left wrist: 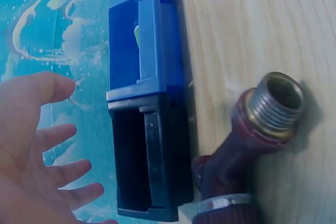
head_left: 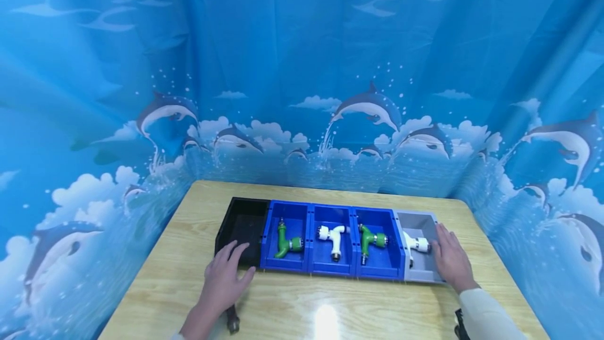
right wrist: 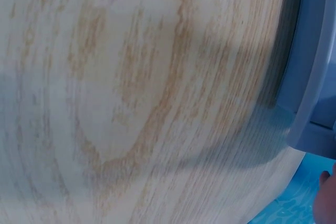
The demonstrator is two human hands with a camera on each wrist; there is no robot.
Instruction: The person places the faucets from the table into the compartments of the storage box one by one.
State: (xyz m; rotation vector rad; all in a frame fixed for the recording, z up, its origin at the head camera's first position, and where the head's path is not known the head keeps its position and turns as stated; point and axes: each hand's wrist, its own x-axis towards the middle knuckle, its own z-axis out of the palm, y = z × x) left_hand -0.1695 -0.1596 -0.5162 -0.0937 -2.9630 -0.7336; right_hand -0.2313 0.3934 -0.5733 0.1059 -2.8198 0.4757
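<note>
My left hand [head_left: 223,281] is held over the front of the black bin [head_left: 243,222], fingers spread and nothing in its grasp. Beneath its wrist a dark reddish-brown tap [left wrist: 226,166] with a threaded metal end lies on the table, partly hidden by the forearm in the head view. My right hand [head_left: 453,258] lies along the right side of the grey bin [head_left: 427,272], fingers fairly straight. Inside that bin is a white tap [head_left: 417,244]. The three blue bins between hold a green tap [head_left: 283,240], a white tap [head_left: 335,237] and another green tap [head_left: 368,240].
The bins stand side by side in one row across the wooden table [head_left: 292,303]. A blue curtain [head_left: 292,67] printed with dolphins surrounds the table at the back and sides. A dark band [head_left: 461,324] shows at the right wrist, beside the light sleeve [head_left: 491,316].
</note>
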